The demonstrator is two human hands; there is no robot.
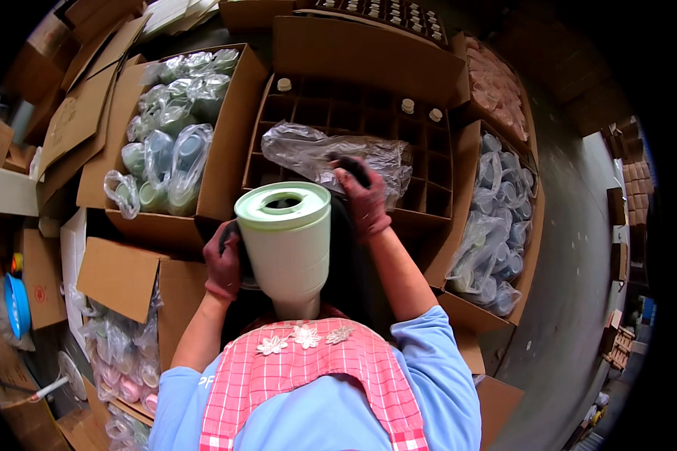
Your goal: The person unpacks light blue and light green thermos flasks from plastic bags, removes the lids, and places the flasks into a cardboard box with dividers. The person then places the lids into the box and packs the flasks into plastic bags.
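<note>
A pale green plastic container [287,244] stands against my apron. Its wide round rim has a hole in the middle, and its body tapers to a narrow neck below. My left hand [224,261], in a dark red and black glove, grips its left side; some fingertips are hidden. My right hand [362,194], gloved the same way, is apart from the container. Its fingers are bent but spaced from the thumb, over a crumpled clear plastic bag [301,146]. That bag lies across a cardboard box with dividers [337,98].
White caps [408,106] show in a few cells of the divided box. Boxes of plastic-wrapped containers stand at left [158,173] and right [496,225]. Pink wrapped items fill another box [496,86]. A grey floor [560,255] runs along the right.
</note>
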